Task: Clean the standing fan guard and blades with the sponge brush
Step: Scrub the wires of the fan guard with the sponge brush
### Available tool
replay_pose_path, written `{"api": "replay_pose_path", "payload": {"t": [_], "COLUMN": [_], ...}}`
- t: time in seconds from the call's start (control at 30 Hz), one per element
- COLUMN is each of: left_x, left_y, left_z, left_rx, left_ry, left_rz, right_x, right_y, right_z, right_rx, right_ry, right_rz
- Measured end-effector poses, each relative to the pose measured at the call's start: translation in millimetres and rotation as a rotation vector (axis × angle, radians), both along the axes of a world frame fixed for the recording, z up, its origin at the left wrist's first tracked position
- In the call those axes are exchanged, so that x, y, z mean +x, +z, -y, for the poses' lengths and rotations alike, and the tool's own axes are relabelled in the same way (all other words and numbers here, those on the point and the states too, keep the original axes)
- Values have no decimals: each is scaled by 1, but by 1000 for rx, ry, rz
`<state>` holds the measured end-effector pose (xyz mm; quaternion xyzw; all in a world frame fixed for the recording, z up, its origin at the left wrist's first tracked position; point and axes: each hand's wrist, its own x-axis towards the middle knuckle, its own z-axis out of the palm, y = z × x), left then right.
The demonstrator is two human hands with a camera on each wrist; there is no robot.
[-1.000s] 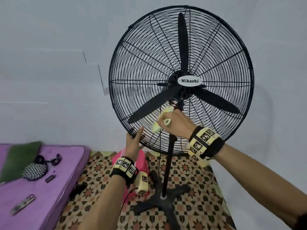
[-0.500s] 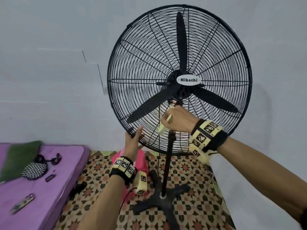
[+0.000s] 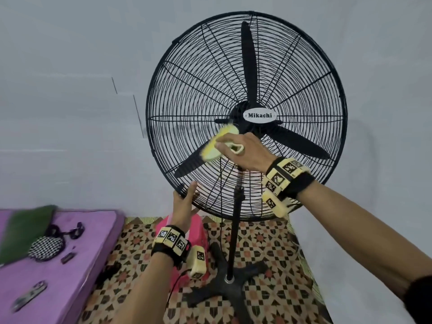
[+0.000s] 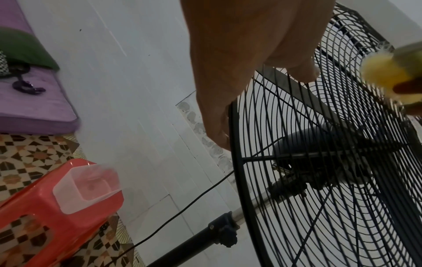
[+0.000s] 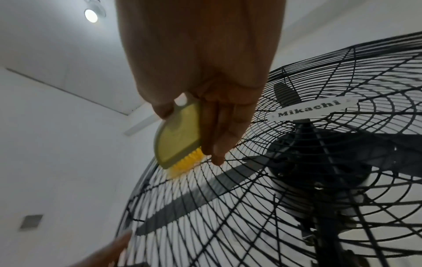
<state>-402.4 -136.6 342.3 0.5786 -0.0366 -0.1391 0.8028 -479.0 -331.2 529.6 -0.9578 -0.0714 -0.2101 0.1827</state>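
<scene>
Head view: right hand (image 3: 247, 152) grips pale-green yellow-bristled sponge brush (image 3: 218, 146) on round black wire fan guard (image 3: 182, 94) at 8 o'clock of hub; left hand (image 3: 184, 204), fingers straight, braces rim at 7 o'clock; hard push may tip fan, bristles snag wires.

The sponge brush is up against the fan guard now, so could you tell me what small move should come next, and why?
Probably a short stroke of the sponge brush outward along the wires of the fan guard, toward the rim. The right hand holds its yellow bristles on the wires just left of the Mikachi badge, and the left hand steadies the lower rim.
</scene>
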Motion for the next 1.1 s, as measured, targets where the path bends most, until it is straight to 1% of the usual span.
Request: {"api": "replay_pose_path", "payload": {"t": [0.03,0.1,0.2,0.23,0.27,0.37,0.43,0.47,0.53,0.57,0.6,0.63,0.7,0.73,0.77,0.8,0.87,0.93,0.97,1.0,1.1], "left_x": [0,1,1,0,-1,-1,-1,-1,0,1,0,0,0,0,0,0,0,2,3,2,0], "left_y": [-1,-1,-1,-1,-1,-2,-4,-3,-4,-4,-4,-4,-4,-5,-6,-6,-6,-4,-4,-4,-4], "left_z": [0,0,0,1,1,3,3,2,1,0,0,1,1,1,1,1,1,1,1,1,1], "left_rx": [-4,-18,-10,-11,-16,-16,-15,-18,-23,-20,-17,-15,-14,-14,-15,-16,-18,-12,-9,-10,-16], "left_ry": [1,7,8,7,6,3,3,4,6,4,0,-2,-1,-3,-5,-5,-4,1,-1,-4,-4], "left_rz": [-3,-11,-11,-10,-11,-11,-5,-3,-4,-2,2,9,10,8,8,8,5,-3,-7,-7,-1], "right_x": [-2,-6,-3,-2,0,0,-3,-4,-1,0,2,3,4,4,2,1,0,2,4,6,9], "right_y": [-1,-9,-11,-8,-4,0,-7,-12,-17,-15,-12,-7,0,1,0,-3,-10,-7,-4,1,6], "right_z": [-1,2,9,9,9,0,-3,-2,4,7,11,13,13,12,12,12,16,20,22,22,17], "right_rx": [0,-57,-240,-261,-229,1,-10,-56,-176,-197,-176,-107,79,120,117,101,55,-51,-70,-41,246], "right_ry": [5,-50,-220,-246,-231,-45,-37,-88,-248,-284,-269,-207,-69,-43,-46,-68,-160,-294,-324,-306,-93], "right_rz": [18,6,-118,-124,-102,-2,30,26,-42,-57,-52,-35,43,95,126,128,71,-7,-28,-32,11]}}
